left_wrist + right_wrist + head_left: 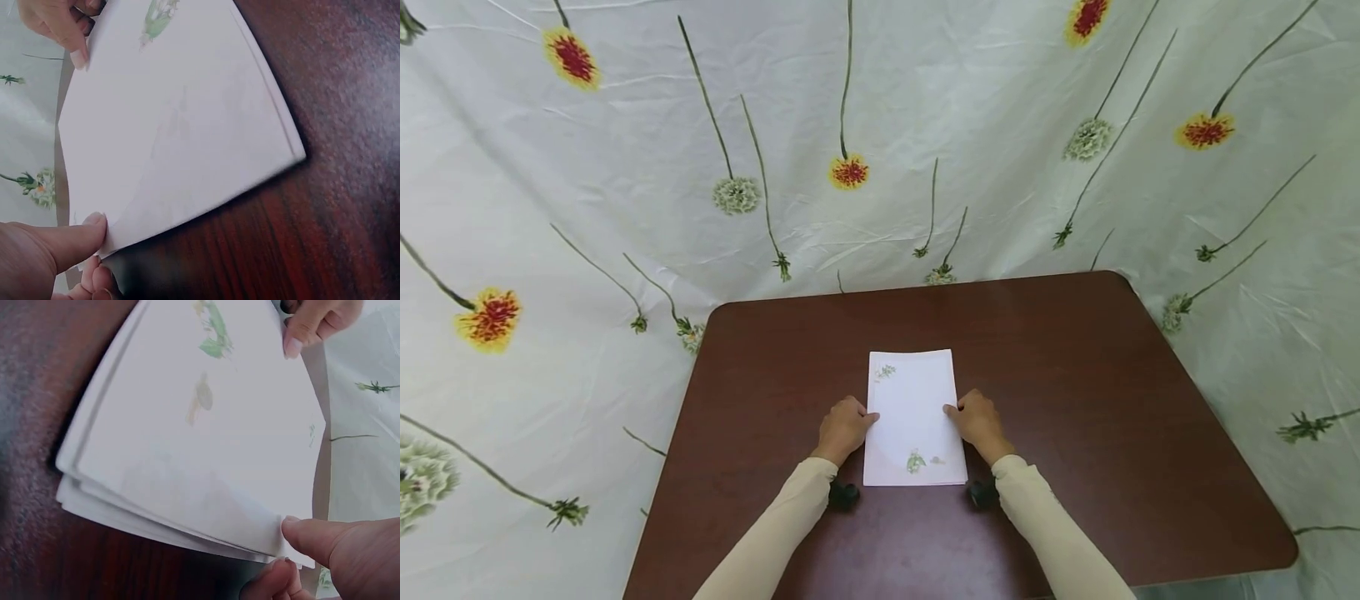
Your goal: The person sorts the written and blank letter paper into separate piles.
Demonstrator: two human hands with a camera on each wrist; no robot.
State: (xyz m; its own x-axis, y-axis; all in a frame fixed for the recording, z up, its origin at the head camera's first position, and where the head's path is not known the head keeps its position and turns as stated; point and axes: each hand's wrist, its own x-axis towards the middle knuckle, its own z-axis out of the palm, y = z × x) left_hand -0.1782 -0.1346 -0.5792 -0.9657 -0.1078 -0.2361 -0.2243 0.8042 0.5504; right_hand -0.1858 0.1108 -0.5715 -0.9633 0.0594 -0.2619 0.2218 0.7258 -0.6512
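Observation:
A stack of white paper sheets (916, 421) with small printed green plant pictures lies near the middle of the brown table. My left hand (846, 429) pinches its left edge, the thumb on top and the fingers curled beneath. Opposite, my right hand (980, 423) pinches the right edge in the same way. In the right wrist view the layers of the paper stack (187, 456) are slightly out of line at one corner. The left wrist view shows the paper (169, 137) bowing a little between both hands.
The dark brown table (1075, 400) has rounded corners and a wood grain. Behind and beside it hangs a pale cloth (1000, 100) printed with red-yellow flowers and long stems. A dark wrist device (844, 496) sits under the left cuff, another (982, 495) under the right.

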